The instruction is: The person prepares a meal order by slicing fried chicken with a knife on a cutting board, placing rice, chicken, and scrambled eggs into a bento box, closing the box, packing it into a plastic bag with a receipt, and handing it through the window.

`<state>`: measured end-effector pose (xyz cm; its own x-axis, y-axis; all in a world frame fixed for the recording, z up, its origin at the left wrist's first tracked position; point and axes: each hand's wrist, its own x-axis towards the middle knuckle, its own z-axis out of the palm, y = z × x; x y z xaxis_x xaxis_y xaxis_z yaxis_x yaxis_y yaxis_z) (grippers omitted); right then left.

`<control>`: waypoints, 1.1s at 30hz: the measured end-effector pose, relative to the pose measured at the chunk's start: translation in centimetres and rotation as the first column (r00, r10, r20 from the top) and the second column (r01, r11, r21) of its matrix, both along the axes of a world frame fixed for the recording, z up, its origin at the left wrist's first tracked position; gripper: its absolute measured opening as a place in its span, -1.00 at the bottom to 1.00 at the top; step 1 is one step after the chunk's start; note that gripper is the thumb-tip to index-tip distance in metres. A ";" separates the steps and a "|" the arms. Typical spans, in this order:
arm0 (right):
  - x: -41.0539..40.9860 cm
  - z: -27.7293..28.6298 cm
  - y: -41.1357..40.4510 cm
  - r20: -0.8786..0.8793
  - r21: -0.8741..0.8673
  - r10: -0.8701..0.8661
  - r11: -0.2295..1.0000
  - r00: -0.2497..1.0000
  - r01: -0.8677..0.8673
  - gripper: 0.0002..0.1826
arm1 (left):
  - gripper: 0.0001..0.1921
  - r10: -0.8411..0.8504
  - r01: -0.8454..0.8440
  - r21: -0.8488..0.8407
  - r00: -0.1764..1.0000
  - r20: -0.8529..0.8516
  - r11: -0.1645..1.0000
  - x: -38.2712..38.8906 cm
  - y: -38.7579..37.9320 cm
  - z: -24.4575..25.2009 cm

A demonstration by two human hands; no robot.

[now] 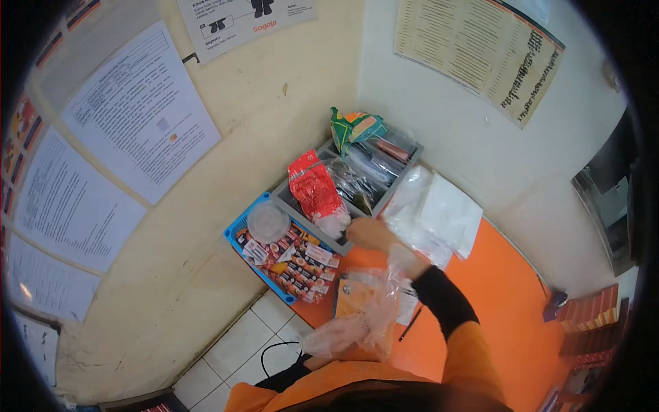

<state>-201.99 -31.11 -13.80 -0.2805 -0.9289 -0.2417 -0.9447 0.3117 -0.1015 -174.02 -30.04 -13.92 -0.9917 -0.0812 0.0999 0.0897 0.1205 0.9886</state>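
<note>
My right hand (368, 234) reaches to the near corner of a grey divided tray (338, 247), beside a red printed plastic pack (314, 188) lying in it; its fingertips are partly hidden, so I cannot tell whether they hold anything. Below, a clear plastic bag (381, 319) lies around or over an orange box (355, 296) at the table edge. The bag's film also reaches up to my right wrist. My left hand (314, 362) is low by the bag's bottom end, mostly hidden by the film and my body. What its fingers do is not visible.
A blue basket (247, 264) holds printed sachets or cards and a round translucent lid (269, 222). The tray also holds packed cutlery and a green pack (355, 129). White plastic bags (437, 211) lie to its right. A black pen (410, 324) rests on the orange table (479, 298). Walls stand behind.
</note>
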 end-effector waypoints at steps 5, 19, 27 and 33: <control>-3.6 -9.7 -8.0 0.072 0.193 -0.188 0.966 0.979 0.172 -0.75 | -0.74 -0.013 0.012 0.033 0.999 0.038 0.999 -0.6 -1.8 -0.7; -2.8 -16.7 -8.7 -0.196 -0.476 -0.327 0.856 0.924 0.202 -0.85 | -0.74 -0.081 0.071 0.091 0.990 0.114 0.993 -2.3 -5.0 -1.4; -1.5 -15.3 -4.8 -0.659 -0.529 -0.174 0.799 0.732 -0.286 -0.85 | -0.74 -0.133 0.123 0.090 0.984 0.115 0.988 -3.0 -5.1 -1.7; 1.1 -1.5 -1.3 0.527 -0.435 -0.320 0.694 0.787 0.574 -0.85 | -0.73 -0.174 0.152 0.150 0.974 0.148 0.977 -4.2 -5.8 -1.7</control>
<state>-200.93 -32.42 -15.32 -0.6992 -0.7105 0.0797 -0.5414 0.4534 -0.7080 -178.17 -35.85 -15.65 -0.9948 0.0813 -0.0608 -0.0627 -0.0205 0.9978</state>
